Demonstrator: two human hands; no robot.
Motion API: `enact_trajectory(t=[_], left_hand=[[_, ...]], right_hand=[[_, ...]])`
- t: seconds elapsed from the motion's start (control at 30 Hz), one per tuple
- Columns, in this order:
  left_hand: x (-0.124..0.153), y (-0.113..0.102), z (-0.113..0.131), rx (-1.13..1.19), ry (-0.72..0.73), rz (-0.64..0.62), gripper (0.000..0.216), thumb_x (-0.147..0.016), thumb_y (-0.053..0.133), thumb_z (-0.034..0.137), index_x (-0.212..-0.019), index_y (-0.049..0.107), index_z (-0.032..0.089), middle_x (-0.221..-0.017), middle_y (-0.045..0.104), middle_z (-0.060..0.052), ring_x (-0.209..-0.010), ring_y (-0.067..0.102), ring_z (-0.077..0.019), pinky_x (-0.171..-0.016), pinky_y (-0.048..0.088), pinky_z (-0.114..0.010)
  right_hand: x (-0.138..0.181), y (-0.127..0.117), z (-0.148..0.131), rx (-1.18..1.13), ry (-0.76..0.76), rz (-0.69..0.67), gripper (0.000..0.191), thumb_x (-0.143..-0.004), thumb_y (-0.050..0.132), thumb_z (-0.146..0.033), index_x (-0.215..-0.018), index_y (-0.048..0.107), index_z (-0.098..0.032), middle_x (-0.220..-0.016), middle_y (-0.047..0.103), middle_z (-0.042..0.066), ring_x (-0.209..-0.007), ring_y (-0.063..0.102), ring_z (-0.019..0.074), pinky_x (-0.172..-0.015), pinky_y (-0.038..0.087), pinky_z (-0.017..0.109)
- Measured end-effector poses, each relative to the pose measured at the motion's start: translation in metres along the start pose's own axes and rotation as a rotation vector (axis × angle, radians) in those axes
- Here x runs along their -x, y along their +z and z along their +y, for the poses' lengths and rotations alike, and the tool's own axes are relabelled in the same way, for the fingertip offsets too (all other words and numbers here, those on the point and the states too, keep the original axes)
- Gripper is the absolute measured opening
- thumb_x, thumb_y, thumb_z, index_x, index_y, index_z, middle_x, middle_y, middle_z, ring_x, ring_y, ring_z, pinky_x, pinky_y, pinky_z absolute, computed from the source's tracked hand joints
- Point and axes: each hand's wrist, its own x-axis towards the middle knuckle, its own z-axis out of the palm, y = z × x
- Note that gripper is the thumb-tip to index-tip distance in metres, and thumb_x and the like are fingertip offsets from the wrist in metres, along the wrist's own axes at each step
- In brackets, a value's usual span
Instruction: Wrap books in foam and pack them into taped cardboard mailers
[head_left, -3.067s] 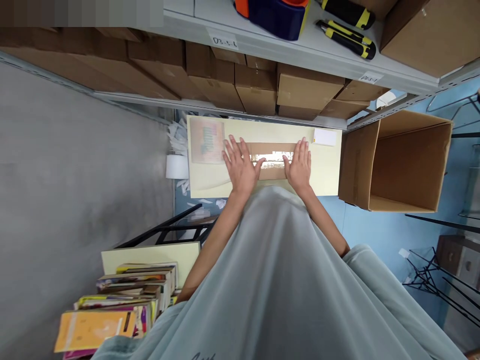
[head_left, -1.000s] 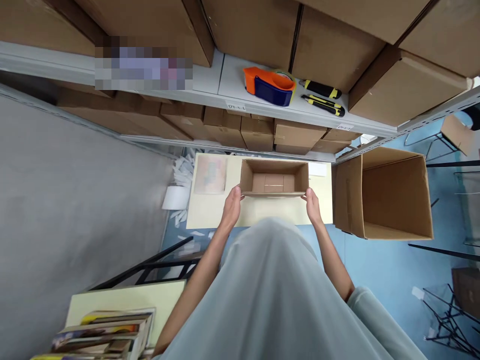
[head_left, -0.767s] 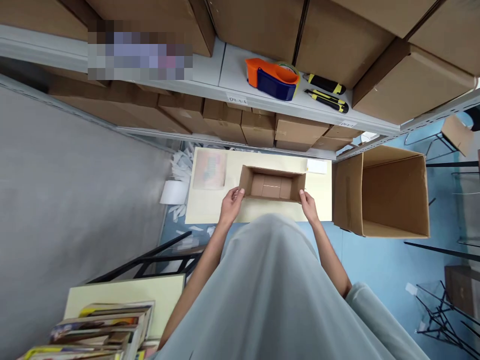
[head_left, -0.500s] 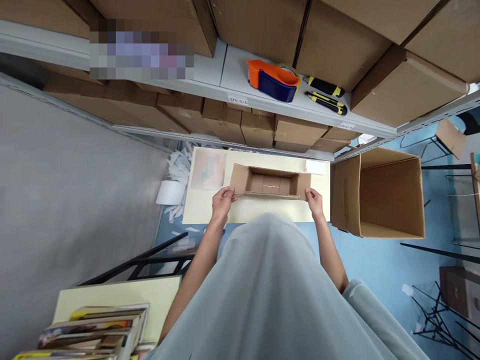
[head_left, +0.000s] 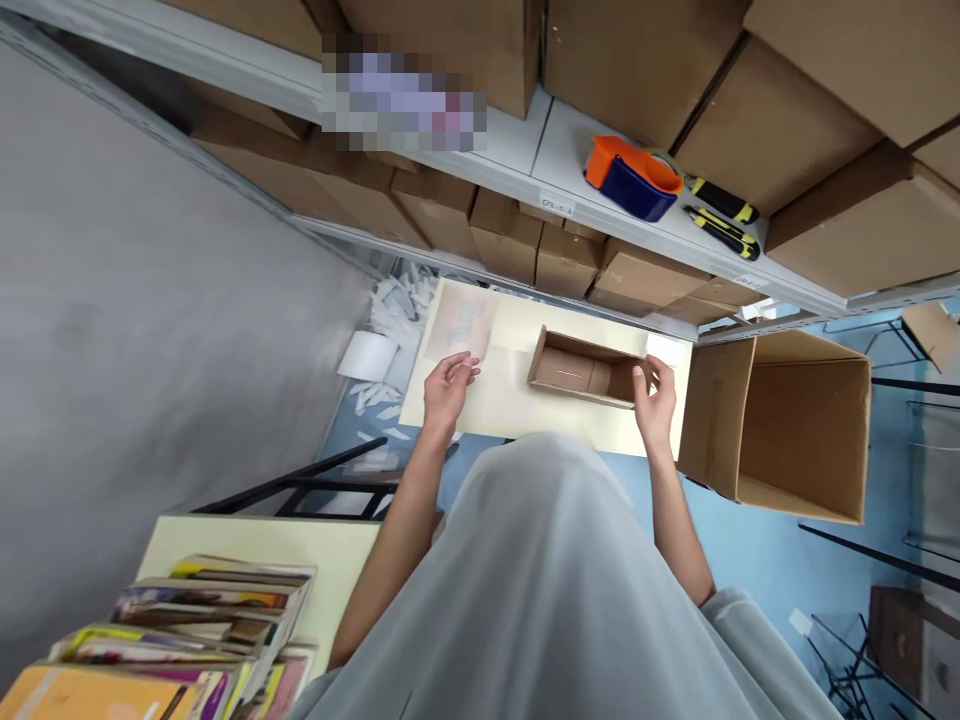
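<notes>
A small long cardboard box [head_left: 577, 385] lies on the cream table [head_left: 502, 405] with its top open, slightly tilted in my view. My right hand [head_left: 655, 400] grips the box's right end between thumb and fingers. My left hand [head_left: 447, 395] is off the box, to its left, with fingers loosely bent and nothing visible in them. Just beyond its fingertips lies a pale pinkish printed sheet or bag [head_left: 465, 315]; whether the fingertips touch it I cannot tell.
A big open carton [head_left: 802, 425] stands right of the table. On the shelf [head_left: 555, 170] above are an orange and blue tape dispenser [head_left: 634, 180] and two utility knives [head_left: 724, 232], among several cartons. A white roll [head_left: 367, 356] sits left; books [head_left: 217, 620] are stacked lower left.
My left hand has let go of the box's left flap. The end flaps no longer stick outward. The box and right hand have shifted right in view, and the view has turned.
</notes>
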Motion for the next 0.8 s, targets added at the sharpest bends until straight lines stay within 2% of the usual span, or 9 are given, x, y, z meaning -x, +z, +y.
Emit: enact_trajectory(t=[0.2, 0.33, 0.43, 0.5, 0.63, 0.7, 0.8], left_hand=[[-0.025, -0.035, -0.011, -0.013, 0.034, 0.045, 0.045, -0.09, 0.068, 0.052, -0.119, 0.071, 0.017, -0.121, 0.079, -0.016, -0.114, 0.075, -0.0283, -0.106, 0.058, -0.045], [-0.055, -0.05, -0.025, -0.076, 0.068, 0.066, 0.04, -0.092, 0.066, 0.048, -0.119, 0.07, 0.018, -0.125, 0.077, -0.015, -0.12, 0.073, -0.029, -0.11, 0.056, -0.044], [-0.088, -0.054, -0.039, -0.194, 0.045, 0.087, 0.041, -0.093, 0.065, 0.044, -0.124, 0.069, 0.019, -0.137, 0.072, -0.017, -0.127, 0.068, -0.0317, -0.113, 0.054, -0.047], [-0.113, -0.054, -0.047, -0.298, 0.021, 0.095, 0.042, -0.092, 0.067, 0.041, -0.128, 0.068, 0.019, -0.142, 0.069, -0.019, -0.132, 0.065, -0.0346, -0.117, 0.05, -0.05], [-0.155, -0.046, -0.063, -0.435, 0.026, 0.063, 0.049, -0.09, 0.068, 0.035, -0.134, 0.066, 0.015, -0.14, 0.067, -0.022, -0.14, 0.057, -0.0402, -0.126, 0.039, -0.055], [-0.169, -0.042, -0.068, -0.484, 0.031, 0.032, 0.052, -0.089, 0.067, 0.034, -0.136, 0.064, 0.011, -0.142, 0.065, -0.025, -0.144, 0.053, -0.0418, -0.128, 0.035, -0.054], [-0.181, -0.036, -0.074, -0.558, -0.004, -0.006, 0.056, -0.088, 0.065, 0.032, -0.138, 0.062, 0.007, -0.145, 0.062, -0.029, -0.146, 0.051, -0.0436, -0.127, 0.034, -0.054]], right_hand=[[0.0, 0.078, -0.071, -0.126, -0.085, -0.215, 0.043, -0.105, 0.061, -0.056, -0.133, 0.07, -0.024, -0.137, 0.07, 0.013, -0.128, 0.067, 0.029, -0.114, 0.056, 0.049], [0.011, 0.145, -0.092, -0.183, -0.034, -0.43, 0.043, -0.103, 0.063, -0.056, -0.134, 0.071, -0.027, -0.138, 0.07, 0.011, -0.127, 0.069, 0.0298, -0.117, 0.054, 0.048], [0.016, 0.206, -0.089, -0.164, 0.06, -0.597, 0.046, -0.103, 0.062, -0.051, -0.139, 0.068, -0.024, -0.143, 0.068, 0.013, -0.127, 0.07, 0.0306, -0.115, 0.055, 0.046], [0.014, 0.25, -0.081, -0.082, 0.135, -0.7, 0.051, -0.105, 0.058, -0.046, -0.149, 0.062, -0.021, -0.154, 0.063, 0.015, -0.134, 0.067, 0.0317, -0.118, 0.054, 0.047], [0.003, 0.328, -0.064, 0.117, 0.231, -0.875, 0.056, -0.105, 0.051, -0.03, -0.158, 0.053, -0.013, -0.176, 0.04, 0.014, -0.16, 0.044, 0.0326, -0.135, 0.033, 0.047], [0.001, 0.353, -0.056, 0.163, 0.26, -0.945, 0.055, -0.104, 0.049, -0.024, -0.157, 0.052, -0.01, -0.182, 0.028, 0.013, -0.166, 0.034, 0.0314, -0.138, 0.027, 0.045], [0.005, 0.372, -0.045, 0.191, 0.346, -0.985, 0.054, -0.1, 0.052, -0.02, -0.154, 0.052, -0.011, -0.184, 0.022, 0.013, -0.168, 0.028, 0.0307, -0.138, 0.025, 0.047]])
